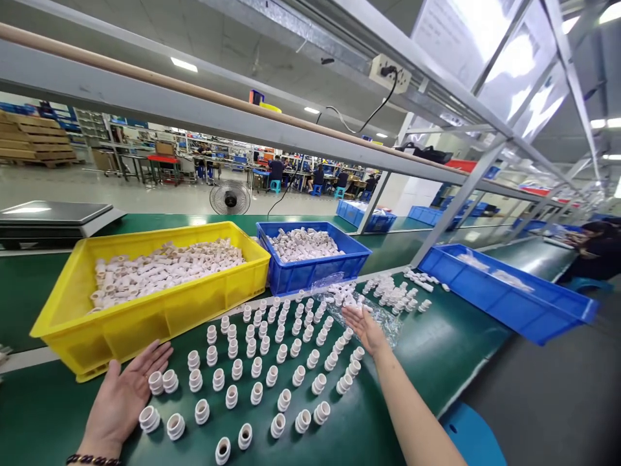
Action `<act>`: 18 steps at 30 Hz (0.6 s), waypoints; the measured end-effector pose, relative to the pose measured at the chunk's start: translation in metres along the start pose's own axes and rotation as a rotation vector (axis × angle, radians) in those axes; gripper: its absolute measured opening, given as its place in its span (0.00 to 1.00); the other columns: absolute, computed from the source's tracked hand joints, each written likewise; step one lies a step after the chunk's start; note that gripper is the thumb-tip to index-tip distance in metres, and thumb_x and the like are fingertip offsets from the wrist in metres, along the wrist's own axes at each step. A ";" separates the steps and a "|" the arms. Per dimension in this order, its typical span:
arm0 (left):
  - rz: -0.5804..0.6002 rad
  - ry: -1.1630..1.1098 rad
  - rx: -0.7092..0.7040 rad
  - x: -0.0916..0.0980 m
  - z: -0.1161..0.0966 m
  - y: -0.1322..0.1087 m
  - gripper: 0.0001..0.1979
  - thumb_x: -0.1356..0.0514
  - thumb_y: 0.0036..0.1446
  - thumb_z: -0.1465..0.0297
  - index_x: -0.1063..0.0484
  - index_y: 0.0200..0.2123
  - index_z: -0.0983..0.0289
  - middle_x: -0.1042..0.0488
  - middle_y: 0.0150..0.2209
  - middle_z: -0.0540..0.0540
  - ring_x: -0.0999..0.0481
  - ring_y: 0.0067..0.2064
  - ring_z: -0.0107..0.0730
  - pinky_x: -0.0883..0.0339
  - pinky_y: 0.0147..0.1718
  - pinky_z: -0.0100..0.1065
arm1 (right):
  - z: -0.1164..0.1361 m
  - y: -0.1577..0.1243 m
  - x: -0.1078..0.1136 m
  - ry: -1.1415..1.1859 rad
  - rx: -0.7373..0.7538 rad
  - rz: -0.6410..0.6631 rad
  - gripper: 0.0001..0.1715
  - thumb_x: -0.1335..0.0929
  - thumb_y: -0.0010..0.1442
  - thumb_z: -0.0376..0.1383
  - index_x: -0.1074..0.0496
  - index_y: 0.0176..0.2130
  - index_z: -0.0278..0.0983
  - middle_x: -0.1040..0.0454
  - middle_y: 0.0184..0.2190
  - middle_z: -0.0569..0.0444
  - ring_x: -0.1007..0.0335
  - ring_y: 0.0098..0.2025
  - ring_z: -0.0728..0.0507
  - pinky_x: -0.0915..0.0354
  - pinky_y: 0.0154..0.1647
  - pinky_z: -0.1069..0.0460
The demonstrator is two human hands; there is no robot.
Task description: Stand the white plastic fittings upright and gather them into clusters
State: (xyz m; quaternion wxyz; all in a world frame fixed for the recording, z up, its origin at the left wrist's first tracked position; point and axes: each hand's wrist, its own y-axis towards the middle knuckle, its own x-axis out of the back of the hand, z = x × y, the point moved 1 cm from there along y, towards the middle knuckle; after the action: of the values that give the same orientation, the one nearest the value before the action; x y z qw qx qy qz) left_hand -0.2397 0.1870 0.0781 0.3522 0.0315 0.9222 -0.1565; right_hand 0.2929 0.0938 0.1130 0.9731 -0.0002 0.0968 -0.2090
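Note:
Many white plastic pipe fittings (257, 367) stand upright in loose rows on the green tabletop (369, 414). At the left end of the rows lies my left hand (127, 393), palm up with fingers stretched out, its edge close beside two fittings. My right hand (365, 329) is flat and open at the right side of the rows, near a clear plastic bag (388, 323) and a small heap of white fittings (347, 296). Neither hand grips anything. Farther right, more white fittings (395, 294) stand in a cluster.
Behind the rows are a yellow bin (165, 330) and a blue bin (320, 266), both full of white parts. A long blue tray (509, 298) sits at the right. A scale (53, 213) stands at the far left. Metal frame posts (456, 200) rise from the bench. A blue stool (470, 433) is below.

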 end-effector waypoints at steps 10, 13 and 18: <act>0.001 -0.013 0.066 -0.008 -0.003 0.003 0.35 0.51 0.48 0.46 0.39 0.52 0.63 0.36 0.54 0.60 0.43 0.58 0.43 0.62 0.60 0.42 | -0.025 0.057 -0.014 0.122 -0.114 0.255 0.28 0.44 0.58 0.52 0.34 0.47 0.36 0.36 0.52 0.47 0.42 0.55 0.42 0.49 0.58 0.45; 0.037 0.005 0.078 -0.012 -0.004 0.006 0.34 0.51 0.49 0.47 0.40 0.53 0.63 0.37 0.54 0.59 0.44 0.58 0.41 0.63 0.61 0.39 | -0.035 0.067 -0.019 0.159 -0.121 0.274 0.29 0.42 0.56 0.54 0.32 0.46 0.38 0.34 0.51 0.48 0.43 0.55 0.41 0.52 0.59 0.44; 0.109 0.027 0.094 -0.020 -0.002 0.019 0.33 0.53 0.52 0.48 0.40 0.53 0.65 0.38 0.55 0.60 0.45 0.59 0.41 0.62 0.61 0.38 | -0.042 0.077 -0.035 0.208 -0.121 0.324 0.30 0.40 0.55 0.55 0.31 0.46 0.38 0.35 0.51 0.49 0.45 0.57 0.39 0.55 0.60 0.43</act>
State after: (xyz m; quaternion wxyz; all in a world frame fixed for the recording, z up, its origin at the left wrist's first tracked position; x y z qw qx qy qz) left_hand -0.2226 0.2071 0.0881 0.3458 0.1002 0.9154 -0.1800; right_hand 0.2854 0.1802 0.0754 0.9770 -0.0213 0.2078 -0.0426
